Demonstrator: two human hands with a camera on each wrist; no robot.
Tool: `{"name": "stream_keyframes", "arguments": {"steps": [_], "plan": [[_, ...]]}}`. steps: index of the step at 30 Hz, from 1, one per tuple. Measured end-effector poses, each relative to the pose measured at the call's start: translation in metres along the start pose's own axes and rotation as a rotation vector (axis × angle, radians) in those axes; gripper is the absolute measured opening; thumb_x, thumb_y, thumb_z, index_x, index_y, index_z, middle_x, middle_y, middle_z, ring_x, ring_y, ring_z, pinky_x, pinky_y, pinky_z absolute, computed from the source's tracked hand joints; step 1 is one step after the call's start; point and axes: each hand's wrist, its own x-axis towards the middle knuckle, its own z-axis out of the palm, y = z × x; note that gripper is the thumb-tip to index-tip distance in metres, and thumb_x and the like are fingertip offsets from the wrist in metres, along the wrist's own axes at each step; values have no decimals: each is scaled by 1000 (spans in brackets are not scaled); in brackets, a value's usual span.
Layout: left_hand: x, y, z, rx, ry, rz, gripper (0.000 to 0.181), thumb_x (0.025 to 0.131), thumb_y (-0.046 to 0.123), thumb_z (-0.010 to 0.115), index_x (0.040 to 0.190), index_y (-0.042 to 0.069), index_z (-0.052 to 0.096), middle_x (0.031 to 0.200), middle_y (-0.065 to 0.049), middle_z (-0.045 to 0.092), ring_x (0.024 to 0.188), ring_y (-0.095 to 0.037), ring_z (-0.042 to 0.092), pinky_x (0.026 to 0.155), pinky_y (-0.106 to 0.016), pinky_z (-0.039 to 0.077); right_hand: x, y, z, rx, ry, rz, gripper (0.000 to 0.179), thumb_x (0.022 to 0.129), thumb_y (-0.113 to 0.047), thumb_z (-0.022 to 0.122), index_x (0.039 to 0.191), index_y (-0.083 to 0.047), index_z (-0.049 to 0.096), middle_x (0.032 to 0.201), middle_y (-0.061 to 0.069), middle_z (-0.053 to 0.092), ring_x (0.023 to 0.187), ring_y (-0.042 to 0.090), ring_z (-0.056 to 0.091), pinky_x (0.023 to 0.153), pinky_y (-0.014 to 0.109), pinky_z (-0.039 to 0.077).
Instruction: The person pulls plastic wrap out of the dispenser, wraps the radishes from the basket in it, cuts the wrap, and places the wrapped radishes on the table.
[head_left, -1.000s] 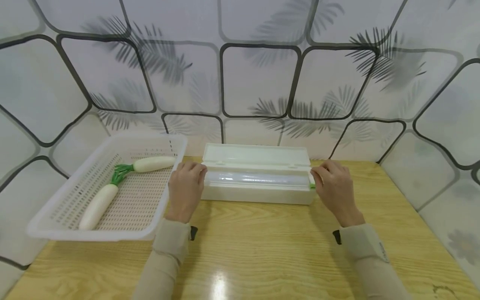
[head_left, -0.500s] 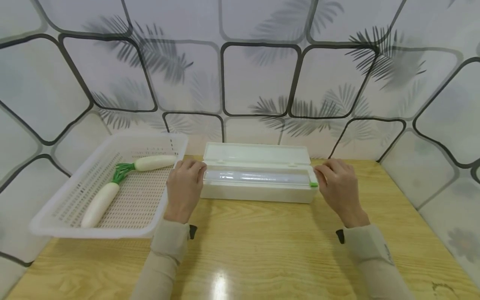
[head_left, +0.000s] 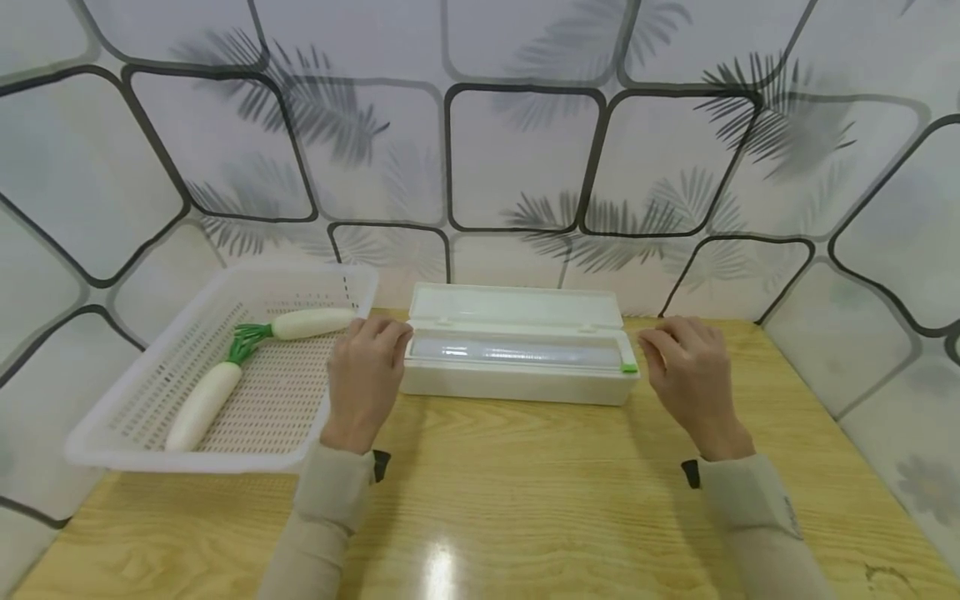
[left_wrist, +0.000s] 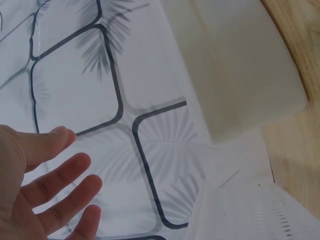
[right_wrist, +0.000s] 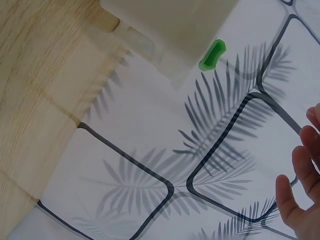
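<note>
In the head view, a white cling film dispenser [head_left: 517,385] sits on the table with its lid [head_left: 517,307] raised toward the wall. A clear roll of cling film [head_left: 510,352] lies inside, and a green slide cutter [head_left: 629,367] is at the right end. My left hand [head_left: 365,375] is at the dispenser's left end; the left wrist view has its thumb and index tips close together, other fingers loosely bent, nothing visible in them. My right hand [head_left: 692,379] is just off the right end, with loosely bent fingers [right_wrist: 287,200] and nothing visible in them.
A white plastic basket [head_left: 187,462] stands to the left, holding two white radishes with green tops, one radish [head_left: 204,406] in front and another radish [head_left: 313,323] behind. The wooden table [head_left: 510,492] meets a patterned wall [head_left: 525,158] at the back.
My right hand has moved right, away from the dispenser's end, uncovering the green cutter. My left hand has shifted slightly left. The dispenser's lid stays raised.
</note>
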Motion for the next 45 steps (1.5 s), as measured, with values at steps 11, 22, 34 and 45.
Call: {"name": "stream_keyframes", "arguments": {"steps": [11, 22, 34, 45], "plan": [[4, 4, -12, -7, 33, 6, 15, 92, 12, 75, 88, -3, 73, 93, -16, 72, 80, -36, 66, 64, -47, 56, 7, -3, -9, 5, 46, -42, 8, 81, 10, 77, 86, 9, 72, 82, 22, 63, 71, 44, 57, 64, 57, 42], [8, 7, -23, -31, 50, 5, 13, 92, 10, 75, 89, -4, 74, 92, -17, 72, 83, -37, 66, 68, -47, 57, 15, -3, -19, -9, 86, -70, 5, 84, 7, 75, 87, 9, 71, 80, 22, 62, 71, 44, 56, 63, 58, 39], [15, 12, -36, -57, 106, 20, 10, 91, 7, 75, 90, -3, 74, 91, -16, 72, 84, -37, 66, 66, -49, 55, 27, -8, -32, -21, 131, -53, 6, 87, 4, 73, 87, 10, 71, 81, 24, 62, 73, 46, 55, 67, 60, 38], [18, 18, -48, -70, 167, 39, 7, 91, 4, 74, 90, -3, 75, 91, -16, 73, 84, -37, 67, 68, -50, 55, 35, -15, -41, -30, 199, -45, 26, 100, -9, 64, 85, 12, 71, 79, 25, 61, 73, 47, 54, 67, 61, 37]]}}
